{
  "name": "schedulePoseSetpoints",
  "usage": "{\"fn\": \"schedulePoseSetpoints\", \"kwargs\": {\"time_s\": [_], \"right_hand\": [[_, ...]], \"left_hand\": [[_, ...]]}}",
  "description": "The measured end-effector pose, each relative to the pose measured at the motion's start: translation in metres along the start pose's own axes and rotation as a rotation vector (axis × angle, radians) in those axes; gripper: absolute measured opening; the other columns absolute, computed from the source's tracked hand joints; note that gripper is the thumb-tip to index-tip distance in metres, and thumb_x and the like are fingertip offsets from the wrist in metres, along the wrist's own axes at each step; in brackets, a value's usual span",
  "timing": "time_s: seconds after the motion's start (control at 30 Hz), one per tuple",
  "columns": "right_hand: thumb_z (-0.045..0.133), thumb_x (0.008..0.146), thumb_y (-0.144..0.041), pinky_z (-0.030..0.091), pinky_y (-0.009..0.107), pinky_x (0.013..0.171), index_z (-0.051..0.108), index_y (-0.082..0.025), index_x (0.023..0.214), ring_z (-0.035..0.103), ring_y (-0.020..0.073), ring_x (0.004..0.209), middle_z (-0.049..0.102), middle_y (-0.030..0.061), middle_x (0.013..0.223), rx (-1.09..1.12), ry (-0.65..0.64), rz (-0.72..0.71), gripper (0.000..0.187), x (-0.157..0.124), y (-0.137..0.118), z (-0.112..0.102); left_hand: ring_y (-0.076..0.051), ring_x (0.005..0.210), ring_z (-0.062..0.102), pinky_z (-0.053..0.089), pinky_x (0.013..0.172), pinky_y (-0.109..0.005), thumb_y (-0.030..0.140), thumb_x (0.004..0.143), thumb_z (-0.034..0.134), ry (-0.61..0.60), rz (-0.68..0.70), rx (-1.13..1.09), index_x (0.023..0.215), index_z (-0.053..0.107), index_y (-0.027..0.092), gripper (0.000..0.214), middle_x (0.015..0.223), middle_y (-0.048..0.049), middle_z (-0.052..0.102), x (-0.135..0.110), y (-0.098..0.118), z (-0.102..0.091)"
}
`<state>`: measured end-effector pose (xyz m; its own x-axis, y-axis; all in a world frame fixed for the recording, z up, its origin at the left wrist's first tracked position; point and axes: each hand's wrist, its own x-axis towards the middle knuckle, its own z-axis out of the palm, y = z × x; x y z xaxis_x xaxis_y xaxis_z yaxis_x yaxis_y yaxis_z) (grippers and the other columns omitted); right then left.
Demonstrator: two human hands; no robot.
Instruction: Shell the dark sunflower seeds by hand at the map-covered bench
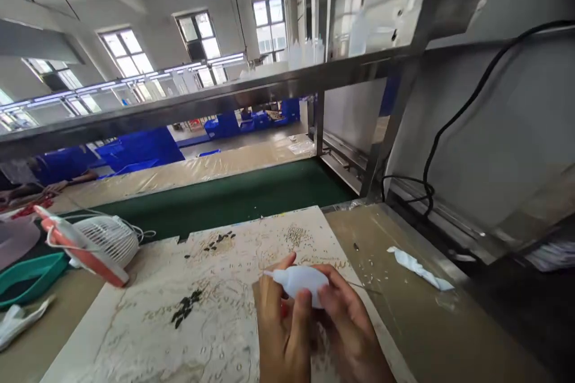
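The left hand (283,326) and right hand (353,329) grasp a translucent plastic squeeze bottle (302,282), fingers wrapped round its body, leaving its nozzle (269,274) free and pointing left. No writing is readable on it. Below lies a stained paper mat (121,341) with dark specks (185,308); beyond, an orange-and-white handheld fan (105,243) and a green conveyor belt (224,200).

Two bare human hands, seen from above
A slender left hand (282,326) and right hand (353,335), long-fingered, wrists running out of view at the lower edge.
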<state>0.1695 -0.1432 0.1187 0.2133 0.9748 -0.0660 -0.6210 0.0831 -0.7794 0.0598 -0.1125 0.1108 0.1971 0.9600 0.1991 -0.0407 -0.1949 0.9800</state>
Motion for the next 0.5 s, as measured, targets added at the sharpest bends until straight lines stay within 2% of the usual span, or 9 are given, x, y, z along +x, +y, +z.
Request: {"fn": "schedulePoseSetpoints", "kwargs": {"time_s": [0.1,0.23,0.33,0.4,0.5], "right_hand": [[0.092,0.093,-0.054,0.046,0.024,0.056,0.073,-0.022,0.106,0.048,0.0113,0.061,0.060,-0.0020,0.077,0.040,0.053,0.001,0.039,-0.003,0.026,-0.012],[0.081,0.101,-0.052,0.050,0.025,0.053,0.069,-0.023,0.099,0.056,0.0132,0.061,0.062,-0.0019,0.077,-0.056,0.109,-0.052,0.032,0.000,0.046,-0.030],[0.079,0.105,-0.049,0.052,0.025,0.051,0.068,-0.024,0.104,0.058,0.0125,0.057,0.066,-0.0026,0.080,-0.249,0.169,-0.189,0.027,0.004,0.053,-0.042],[0.081,0.104,-0.048,0.052,0.025,0.049,0.068,-0.024,0.106,0.060,0.0127,0.056,0.068,-0.0027,0.079,-0.391,0.193,-0.261,0.027,0.007,0.058,-0.047],[0.082,0.103,-0.048,0.051,0.026,0.050,0.068,-0.024,0.103,0.061,0.0140,0.055,0.069,-0.0027,0.074,-0.565,0.223,-0.323,0.027,0.009,0.065,-0.052]], "left_hand": [[-0.028,0.103,0.074,0.063,0.086,-0.037,0.060,0.115,0.060,-0.016,-0.085,0.075,0.149,0.070,0.024,0.050,0.117,-0.0128,0.076,-0.032,-0.026,-0.006],[-0.030,0.123,0.070,0.060,0.104,-0.044,0.043,0.117,0.060,0.032,0.024,0.242,0.153,0.061,0.031,0.038,0.137,-0.0126,0.072,-0.062,-0.058,-0.025],[-0.029,0.125,0.068,0.058,0.106,-0.046,0.026,0.112,0.065,0.080,0.144,0.461,0.158,0.054,0.033,0.047,0.141,-0.0125,0.067,-0.059,-0.079,-0.049],[-0.031,0.127,0.066,0.059,0.106,-0.048,0.021,0.108,0.069,0.056,0.188,0.585,0.160,0.050,0.030,0.056,0.139,-0.0141,0.065,-0.049,-0.091,-0.063],[-0.033,0.134,0.063,0.057,0.113,-0.054,0.017,0.105,0.071,0.052,0.165,0.647,0.157,0.049,0.026,0.057,0.142,-0.0156,0.062,-0.035,-0.106,-0.073]]}}
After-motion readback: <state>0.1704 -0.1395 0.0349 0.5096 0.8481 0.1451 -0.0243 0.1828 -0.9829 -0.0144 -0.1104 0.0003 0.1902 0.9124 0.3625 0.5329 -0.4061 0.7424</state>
